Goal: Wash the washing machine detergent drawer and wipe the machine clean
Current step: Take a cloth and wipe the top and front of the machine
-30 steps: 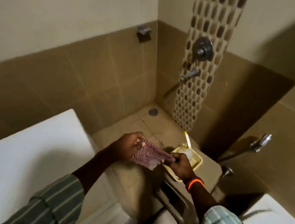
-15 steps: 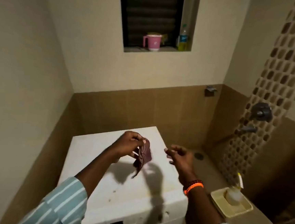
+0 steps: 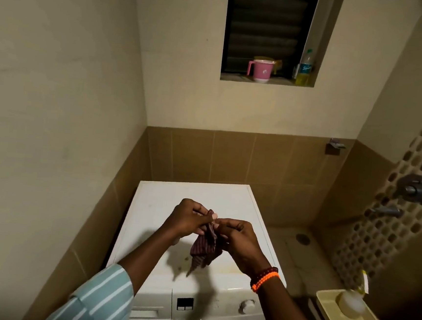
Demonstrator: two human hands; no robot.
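Note:
A white front-loading washing machine (image 3: 196, 197) stands against the tiled wall, its top showing a few dark specks. Its detergent drawer (image 3: 144, 313) sits shut in the front panel at the lower left, beside a dial (image 3: 247, 305). Above the machine's top, my left hand (image 3: 189, 218) and my right hand (image 3: 238, 239) both pinch a striped maroon cloth (image 3: 204, 251), which hangs bunched between them. An orange bead bracelet is on my right wrist.
A cream tray (image 3: 329, 315) holding a pale bottle and a brush rests on a ledge at the right. A pink jug (image 3: 261, 71) and a bottle (image 3: 305, 67) stand on the window sill. Shower taps (image 3: 412, 189) stick out from the right wall.
The view swung from the shower corner to face the machine. The cloth went from both hands to the left hand alone, and now both hands pinch it again.

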